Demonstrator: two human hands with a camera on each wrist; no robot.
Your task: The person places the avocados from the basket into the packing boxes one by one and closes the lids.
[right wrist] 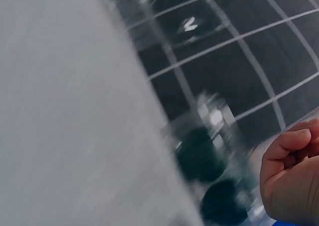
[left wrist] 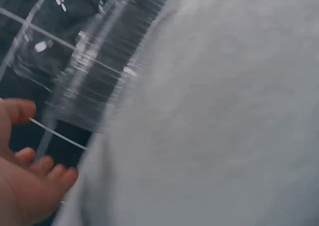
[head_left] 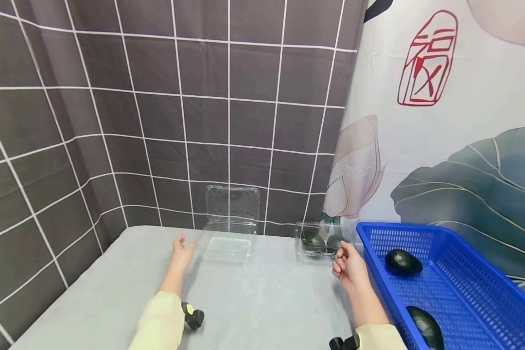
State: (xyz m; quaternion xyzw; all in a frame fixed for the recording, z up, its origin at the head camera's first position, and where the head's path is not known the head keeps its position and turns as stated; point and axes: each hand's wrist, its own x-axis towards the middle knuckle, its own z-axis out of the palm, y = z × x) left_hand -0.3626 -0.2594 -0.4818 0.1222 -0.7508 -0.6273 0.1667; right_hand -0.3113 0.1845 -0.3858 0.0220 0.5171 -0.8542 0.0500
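Clear plastic at the far edge of the grey table: lid-up tub just left of centre, loaded tub to its right with two dark green fruits inside. My left hand is just left of the lid-up tub, thumb spread from the fingers, nothing held. My right hand is at the near right corner of the loaded tub, fingers curled in; I see nothing pinched, can't tell if the knuckles touch plastic. Two loose fruits sit in the blue basket on the right, one far, one near. My read: this is tub handling, and thin walls want a light touch. Best hold is low on the side walls, not by the raised lid, which would load the hinge. Right fingers should uncurl before meeting plastic, else knuckles dent or shove it. Right forearm is close to the basket's left rim; lift over, don't drag. Fruit skin looks slick, so cup it round the belly. Can't tell if the loaded tub is latched; check before tilting.
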